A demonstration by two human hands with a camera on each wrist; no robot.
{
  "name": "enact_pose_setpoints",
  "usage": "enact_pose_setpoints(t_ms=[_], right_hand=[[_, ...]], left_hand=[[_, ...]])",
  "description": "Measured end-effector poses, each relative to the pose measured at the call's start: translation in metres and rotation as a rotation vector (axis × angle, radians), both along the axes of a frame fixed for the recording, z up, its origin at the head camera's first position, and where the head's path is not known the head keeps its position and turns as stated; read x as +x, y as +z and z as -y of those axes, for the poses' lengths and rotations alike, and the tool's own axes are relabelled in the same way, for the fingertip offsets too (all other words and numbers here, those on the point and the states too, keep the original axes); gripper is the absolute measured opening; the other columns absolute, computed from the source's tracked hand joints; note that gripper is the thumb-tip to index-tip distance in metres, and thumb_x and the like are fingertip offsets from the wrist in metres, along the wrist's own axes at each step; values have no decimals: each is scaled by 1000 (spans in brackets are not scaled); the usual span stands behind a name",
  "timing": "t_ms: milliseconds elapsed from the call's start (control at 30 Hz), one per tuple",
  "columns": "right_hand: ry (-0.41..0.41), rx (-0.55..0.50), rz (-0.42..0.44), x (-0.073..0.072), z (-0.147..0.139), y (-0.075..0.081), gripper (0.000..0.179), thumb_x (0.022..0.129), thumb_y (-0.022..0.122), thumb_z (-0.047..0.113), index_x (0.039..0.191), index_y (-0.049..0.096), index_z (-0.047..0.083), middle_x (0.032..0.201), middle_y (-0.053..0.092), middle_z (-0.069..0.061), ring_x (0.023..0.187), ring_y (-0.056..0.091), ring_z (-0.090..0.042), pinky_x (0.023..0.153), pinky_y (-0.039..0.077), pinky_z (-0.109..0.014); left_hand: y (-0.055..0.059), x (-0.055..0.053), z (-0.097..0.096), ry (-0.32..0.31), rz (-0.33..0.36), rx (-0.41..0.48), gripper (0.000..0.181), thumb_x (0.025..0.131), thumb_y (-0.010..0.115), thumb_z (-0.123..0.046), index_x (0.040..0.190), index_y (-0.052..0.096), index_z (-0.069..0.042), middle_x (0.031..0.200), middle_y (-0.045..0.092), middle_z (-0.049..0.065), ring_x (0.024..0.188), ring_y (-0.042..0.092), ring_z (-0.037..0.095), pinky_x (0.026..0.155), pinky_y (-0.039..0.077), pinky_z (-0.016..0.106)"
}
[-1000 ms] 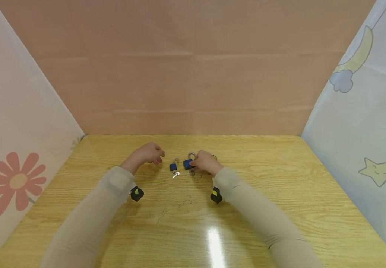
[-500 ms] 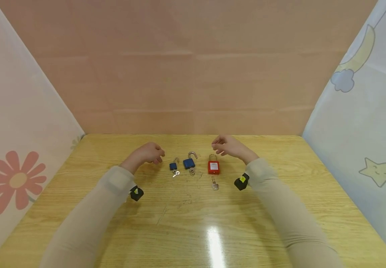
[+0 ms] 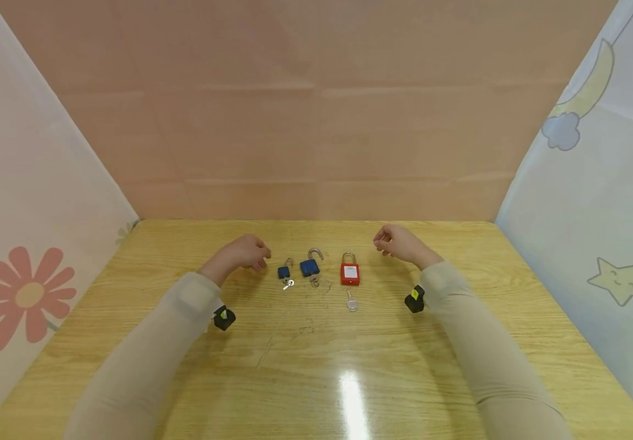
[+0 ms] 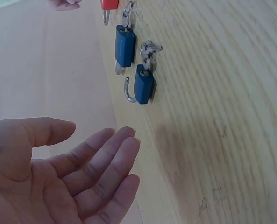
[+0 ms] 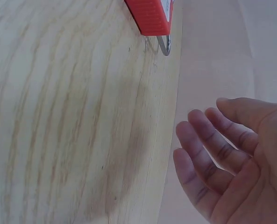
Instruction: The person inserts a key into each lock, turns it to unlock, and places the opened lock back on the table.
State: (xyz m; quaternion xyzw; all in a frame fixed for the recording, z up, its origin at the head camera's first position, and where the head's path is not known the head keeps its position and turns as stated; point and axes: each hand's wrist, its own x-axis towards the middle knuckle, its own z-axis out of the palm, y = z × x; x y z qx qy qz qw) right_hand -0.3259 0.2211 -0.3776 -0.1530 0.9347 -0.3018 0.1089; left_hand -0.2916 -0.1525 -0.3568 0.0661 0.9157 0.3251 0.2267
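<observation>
Three padlocks lie in a row on the table. At the left is a small blue padlock [image 3: 284, 273] with its shackle swung open and keys [image 3: 289, 285] at its keyhole. Beside it a larger blue padlock [image 3: 310, 267] also has an open shackle, with keys [image 4: 126, 17] in it. A red padlock [image 3: 350, 274] with a white label has its shackle down; a loose key [image 3: 352, 304] lies in front of it. My left hand [image 3: 246, 251], fingers loosely bent, hovers left of the small padlock. My right hand [image 3: 402, 245] hovers right of the red one, holding nothing.
The wooden table [image 3: 272, 391] meets a pinkish back wall [image 3: 316, 122] just behind the padlocks. Printed cloth sides stand at left [image 3: 30, 183] and right [image 3: 613, 201]. Both wrists carry small black camera mounts.
My right hand has let go of the larger blue padlock and moved right, past the red padlock, uncovering it and its key. My left hand has stayed in place.
</observation>
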Motion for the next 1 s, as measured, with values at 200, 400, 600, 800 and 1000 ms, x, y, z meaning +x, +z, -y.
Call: enact_pose_setpoints(t_ms=[200, 400, 600, 800, 1000], right_hand=[[5, 35, 23, 0, -2, -1, 23, 100, 52, 16, 112, 58, -3, 99, 64, -19, 88, 66, -30, 72, 53, -34], [39, 74, 111, 5, -3, 3, 26, 101, 51, 17, 113, 57, -5, 102, 64, -21, 91, 65, -32, 78, 56, -43], [51, 87, 124, 4, -3, 5, 26, 101, 50, 18, 114, 56, -5, 103, 64, -21, 92, 65, -32, 78, 55, -43], [54, 91, 129, 7, -1, 4, 26, 101, 50, 17, 114, 56, -5, 103, 64, -21, 92, 64, -31, 78, 56, -41], [41, 98, 114, 11, -1, 6, 27, 101, 50, 18, 115, 56, -4, 103, 63, -20, 92, 65, -31, 77, 56, -43]], left_hand=[[3, 0, -11, -32, -13, -24, 41, 103, 42, -23, 134, 53, 3, 114, 67, 19, 102, 66, 30, 92, 50, 45], [7, 2, -38, -99, -87, -88, 40, 103, 42, -24, 132, 55, -1, 106, 68, 14, 91, 67, 25, 85, 52, 41], [7, 17, -83, -205, -207, -144, 32, 102, 45, -23, 113, 67, -4, 91, 69, 8, 61, 53, 13, 57, 43, 27], [-11, 44, -130, -373, -257, -212, 22, 99, 53, -23, 105, 70, -10, 88, 65, -2, 59, 49, 7, 55, 40, 23], [-38, 56, -160, -497, -301, -444, 34, 100, 50, -35, 77, 63, -14, 71, 57, -2, 59, 49, 12, 61, 45, 32]])
